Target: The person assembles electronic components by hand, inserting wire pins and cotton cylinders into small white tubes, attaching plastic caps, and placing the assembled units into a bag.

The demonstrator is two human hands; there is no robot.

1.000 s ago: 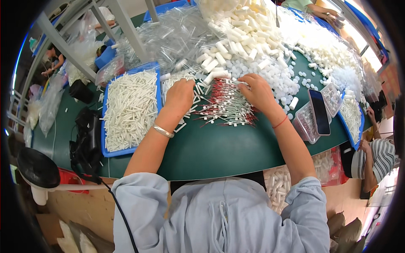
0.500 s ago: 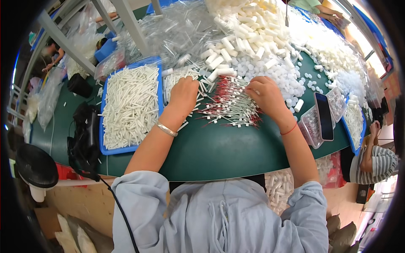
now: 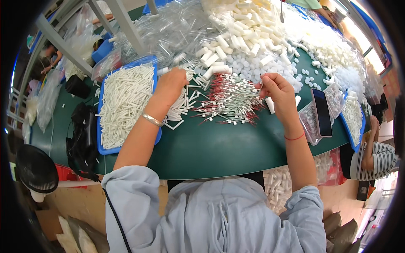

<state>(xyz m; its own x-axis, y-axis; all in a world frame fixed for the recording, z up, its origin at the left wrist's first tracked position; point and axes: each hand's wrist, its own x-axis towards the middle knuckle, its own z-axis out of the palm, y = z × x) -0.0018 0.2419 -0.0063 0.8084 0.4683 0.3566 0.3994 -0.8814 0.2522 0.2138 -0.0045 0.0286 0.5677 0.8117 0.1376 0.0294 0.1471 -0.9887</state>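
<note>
My left hand [image 3: 172, 84] is closed, its fingers curled down at the loose short white tubes [image 3: 180, 107] beside the blue tray; what its fingertips grip is hidden. My right hand [image 3: 278, 95] is raised with thumb and forefinger pinched on a thin stick [image 3: 260, 86], its detail too small to make out. Between the hands lies a bundle of thin red-and-pale sticks [image 3: 230, 100] with small white pieces on their ends. More white tubes [image 3: 126, 105] fill the blue tray [image 3: 122, 150] to the left.
Thick white cylinders [image 3: 249, 29], translucent round caps [image 3: 244, 67] and clear tubes [image 3: 168, 31] are heaped at the back. On the right a phone [image 3: 322, 113] rests on a clear plastic box [image 3: 309, 122]. Grey metal bars [image 3: 126, 26] rise at the far left. Other people work nearby.
My left hand has moved left, over the loose white tubes. My right hand has lifted away from the stick bundle, turning and shifting slightly right. The whole view has shifted a little.
</note>
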